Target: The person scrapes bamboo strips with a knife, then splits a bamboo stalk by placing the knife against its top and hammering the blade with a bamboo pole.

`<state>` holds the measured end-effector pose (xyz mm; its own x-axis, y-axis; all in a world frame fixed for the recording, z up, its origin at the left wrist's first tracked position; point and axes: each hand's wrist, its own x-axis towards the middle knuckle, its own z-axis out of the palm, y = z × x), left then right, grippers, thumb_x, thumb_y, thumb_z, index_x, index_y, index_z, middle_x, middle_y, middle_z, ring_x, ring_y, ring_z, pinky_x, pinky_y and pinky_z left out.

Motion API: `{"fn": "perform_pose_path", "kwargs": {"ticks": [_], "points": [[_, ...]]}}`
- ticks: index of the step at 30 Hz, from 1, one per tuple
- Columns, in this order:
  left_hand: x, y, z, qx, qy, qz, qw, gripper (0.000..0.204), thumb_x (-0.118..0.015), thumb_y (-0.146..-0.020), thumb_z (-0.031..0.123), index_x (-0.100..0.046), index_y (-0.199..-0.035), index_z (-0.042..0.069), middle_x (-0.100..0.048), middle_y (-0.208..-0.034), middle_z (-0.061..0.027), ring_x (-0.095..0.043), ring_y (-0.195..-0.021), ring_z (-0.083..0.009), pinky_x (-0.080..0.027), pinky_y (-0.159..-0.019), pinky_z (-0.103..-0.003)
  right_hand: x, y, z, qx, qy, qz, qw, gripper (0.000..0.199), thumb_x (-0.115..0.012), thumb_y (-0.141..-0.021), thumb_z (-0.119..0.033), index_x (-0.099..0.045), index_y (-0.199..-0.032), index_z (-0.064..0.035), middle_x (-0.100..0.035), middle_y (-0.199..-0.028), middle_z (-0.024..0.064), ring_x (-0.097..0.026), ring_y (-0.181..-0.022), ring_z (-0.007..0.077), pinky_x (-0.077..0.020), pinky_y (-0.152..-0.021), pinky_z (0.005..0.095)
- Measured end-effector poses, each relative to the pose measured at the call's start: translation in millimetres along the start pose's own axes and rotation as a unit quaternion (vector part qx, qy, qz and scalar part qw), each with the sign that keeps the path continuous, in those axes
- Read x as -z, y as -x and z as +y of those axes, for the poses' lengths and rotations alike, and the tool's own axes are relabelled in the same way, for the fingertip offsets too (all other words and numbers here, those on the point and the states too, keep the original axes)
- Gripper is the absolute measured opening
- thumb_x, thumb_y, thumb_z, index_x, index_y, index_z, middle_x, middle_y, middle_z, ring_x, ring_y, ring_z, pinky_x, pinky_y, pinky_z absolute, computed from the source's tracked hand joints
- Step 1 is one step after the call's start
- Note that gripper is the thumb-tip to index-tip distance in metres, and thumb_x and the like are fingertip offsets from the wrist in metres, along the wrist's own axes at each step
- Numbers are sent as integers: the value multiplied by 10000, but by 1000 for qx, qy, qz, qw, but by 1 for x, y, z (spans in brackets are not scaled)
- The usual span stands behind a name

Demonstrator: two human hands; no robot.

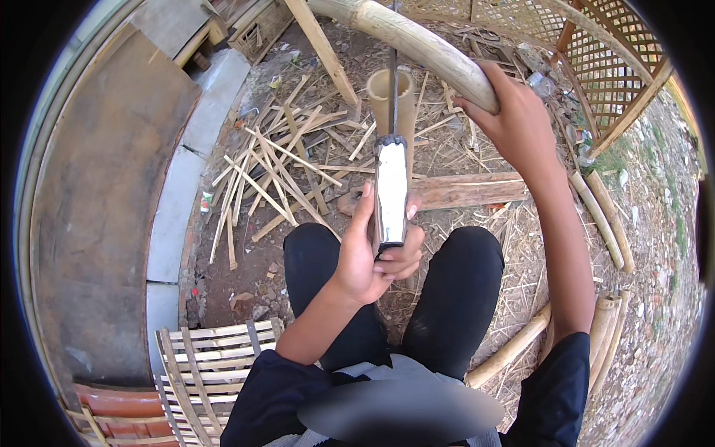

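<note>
Surroundings: a scatter of pale split bamboo strips on the ground left of the work; a flat brown wooden plank lying crosswise beyond the knees; whole bamboo poles to the right; a brown wooden lattice panel at upper right; a slatted bamboo frame at lower left.

Surface and setting: outdoor bare earth ground littered with straw and chips, edged on the left by a grey concrete kerb.

Work piece: a short upright tan bamboo tube, standing on the ground ahead of the knees, the blade's edge resting in its top.

Grip: left hand clenched around the pale handle of a long-bladed knife. Right hand clenched around a thick pale bamboo club, raised above the tube.
</note>
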<state>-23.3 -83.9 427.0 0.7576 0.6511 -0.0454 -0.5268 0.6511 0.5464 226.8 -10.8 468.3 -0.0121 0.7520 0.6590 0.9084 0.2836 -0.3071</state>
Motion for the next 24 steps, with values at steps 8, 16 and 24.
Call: {"fn": "perform_pose_path", "kwargs": {"ticks": [8,16,24], "points": [[-24,28,13,-53,-68,81,993,620,-169,-1017,637,-440,-891,93,-359,-480,25,-295,-300,-117,-284,-344,-230,32,-3,-34,-9,42,-60,997,448,-730,-823,-340,-582,-1157,-81,-691,-860,185,-672,-829,390,-526,-715,492],[-41,73,23,-63,-114,95,987,491,-371,-1037,516,-514,-1105,51,-516,-772,-17,-527,-493,-117,-555,-486,-288,68,-3,-92,2,123,-84,989,439,-739,-813,-318,-570,-1146,-87,-690,-848,181,-680,-819,382,-543,-714,483],[-56,132,43,-58,-142,154,976,447,-382,-1054,443,-493,-1241,52,-447,-684,37,-407,-424,-47,-399,-403,-229,72,16,-140,-13,104,-105,989,463,-739,-817,-339,-568,-1150,-67,-697,-854,181,-684,-806,392,-544,-698,487]]}}
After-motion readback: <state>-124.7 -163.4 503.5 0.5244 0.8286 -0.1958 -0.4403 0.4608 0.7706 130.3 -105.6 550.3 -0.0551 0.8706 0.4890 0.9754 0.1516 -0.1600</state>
